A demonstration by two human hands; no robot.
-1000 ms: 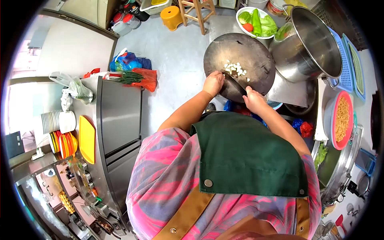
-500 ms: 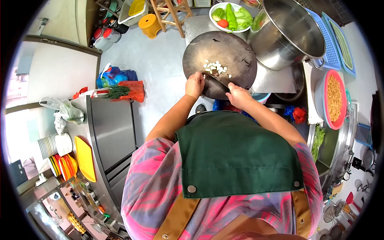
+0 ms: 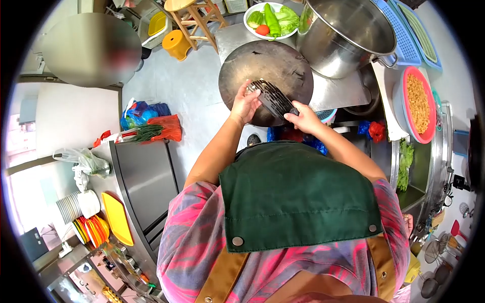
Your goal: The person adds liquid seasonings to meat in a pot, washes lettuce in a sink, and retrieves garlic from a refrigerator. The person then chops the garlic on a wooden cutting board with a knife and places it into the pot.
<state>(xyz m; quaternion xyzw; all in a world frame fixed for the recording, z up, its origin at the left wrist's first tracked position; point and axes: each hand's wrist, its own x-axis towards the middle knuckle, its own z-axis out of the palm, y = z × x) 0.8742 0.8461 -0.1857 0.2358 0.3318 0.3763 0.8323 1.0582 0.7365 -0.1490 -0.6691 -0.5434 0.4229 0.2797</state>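
My right hand point(image 3: 302, 117) is closed around the handle of a kitchen knife point(image 3: 275, 98) with a broad, dark, ridged blade. The blade is tilted over a round, dark chopping board point(image 3: 262, 58). At the blade's far end is my left hand point(image 3: 244, 105), its thumb and fingers apart and touching the blade. A few small white chopped pieces point(image 3: 261, 82) show beside those fingers; any others are hidden by the hand or blade.
A bowl of vegetables point(image 3: 273, 21) and a large steel pot point(image 3: 348, 35) stand beyond the board. A pink-rimmed basin point(image 3: 419, 103) of brown food is at right. Another person's hand point(image 3: 408, 224) shows at the right. A blurred oval hides the upper left.
The white pieces have left the middle of the board. The knife has turned so its broad face shows, and my left hand has opened at its end. The view has shifted slightly.
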